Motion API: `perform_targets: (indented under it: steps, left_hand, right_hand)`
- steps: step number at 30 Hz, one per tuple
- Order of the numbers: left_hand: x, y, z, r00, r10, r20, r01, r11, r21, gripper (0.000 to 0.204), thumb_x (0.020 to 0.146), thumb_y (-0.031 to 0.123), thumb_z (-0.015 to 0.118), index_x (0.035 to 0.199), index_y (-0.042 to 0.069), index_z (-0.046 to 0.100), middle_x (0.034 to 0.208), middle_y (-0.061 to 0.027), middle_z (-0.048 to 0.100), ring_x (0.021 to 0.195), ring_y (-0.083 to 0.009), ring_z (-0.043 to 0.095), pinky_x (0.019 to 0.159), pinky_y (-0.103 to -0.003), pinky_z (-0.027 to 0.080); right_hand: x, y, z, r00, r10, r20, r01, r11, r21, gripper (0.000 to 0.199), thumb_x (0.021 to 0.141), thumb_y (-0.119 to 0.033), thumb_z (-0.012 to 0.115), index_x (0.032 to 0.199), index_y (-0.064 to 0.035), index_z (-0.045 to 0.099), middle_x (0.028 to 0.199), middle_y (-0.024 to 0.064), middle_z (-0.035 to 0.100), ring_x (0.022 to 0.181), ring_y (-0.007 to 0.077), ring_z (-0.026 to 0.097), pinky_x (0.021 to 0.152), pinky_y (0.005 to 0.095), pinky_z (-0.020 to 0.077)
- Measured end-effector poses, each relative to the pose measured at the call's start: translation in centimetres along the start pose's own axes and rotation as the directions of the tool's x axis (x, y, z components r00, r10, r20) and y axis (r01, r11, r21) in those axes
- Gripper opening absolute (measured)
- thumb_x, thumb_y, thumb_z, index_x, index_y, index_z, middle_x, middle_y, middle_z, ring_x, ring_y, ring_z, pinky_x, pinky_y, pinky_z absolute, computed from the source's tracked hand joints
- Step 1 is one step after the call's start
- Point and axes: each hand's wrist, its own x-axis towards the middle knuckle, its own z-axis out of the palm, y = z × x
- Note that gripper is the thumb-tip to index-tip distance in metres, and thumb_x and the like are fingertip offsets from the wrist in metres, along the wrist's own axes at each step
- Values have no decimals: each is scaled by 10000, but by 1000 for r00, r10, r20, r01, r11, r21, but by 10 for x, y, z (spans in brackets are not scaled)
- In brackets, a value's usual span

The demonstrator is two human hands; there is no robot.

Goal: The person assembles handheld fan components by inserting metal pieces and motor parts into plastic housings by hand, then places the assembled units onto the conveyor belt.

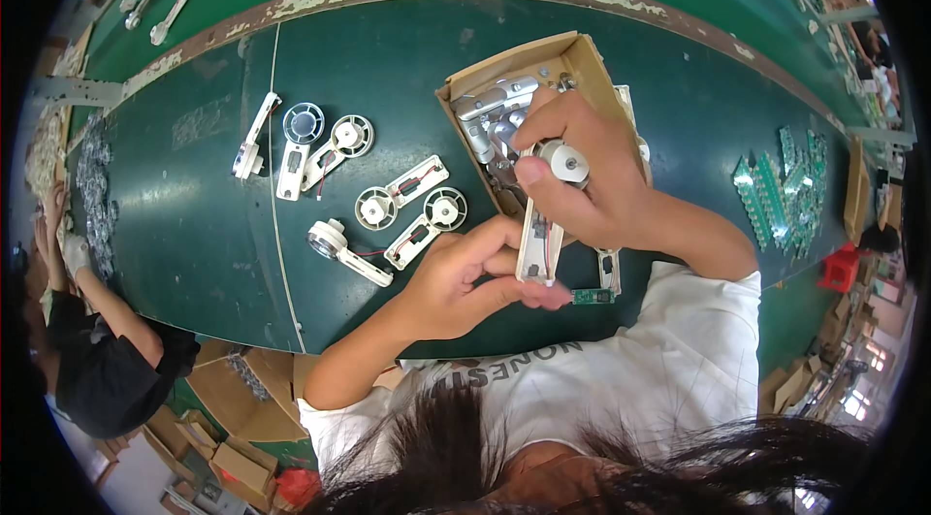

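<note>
A white handheld fan body (535,248) stretches between my two hands, with thin red and dark wires along its open handle. My left hand (451,287) is closed around the handle's lower end. Up at the round head, my right hand (606,171) grips the fan, thumb and fingers about a silver-and-white motor (567,164). Beyond it stands an open cardboard box (601,79) of shiny silver parts (499,100), partly covered by my right hand. A small green circuit board (593,297) lies just right of my left fingertips.
Several similar fan bodies (417,239) lie left of centre on the green table (194,243). More circuit boards (781,190) are piled at the right. Another fan body (608,268) shows beside my right forearm. A co-worker (112,350) sits at the left by small clear parts (94,185).
</note>
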Motion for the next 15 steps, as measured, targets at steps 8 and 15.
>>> perform_targets:
  steps: [8, 15]
  left_hand:
    - [-3, -3, -2, 998, 32, 46, -33, 999, 20, 66, 837, 11, 580, 857, -15, 523, 534, -62, 591, 433, -114, 574, 379, -217, 415]
    - [3, 1, 3, 997, -52, -61, 52, 999, 9, 736, 777, -8, 650, 1339, 76, 182, 905, -118, 608, 567, -91, 548, 537, -197, 455]
  right_hand:
    - [-6, 1, 4, 996, 86, 20, -88, 986, 140, 133, 831, -109, 570, 883, -21, 485, 742, 80, 509, 638, 205, 502, 571, 311, 398]
    - [106, 65, -56, 987, 153, -51, -156, 986, -56, 149, 809, -178, 631, 864, -67, 548, 748, -4, 550, 704, 93, 531, 619, 257, 439]
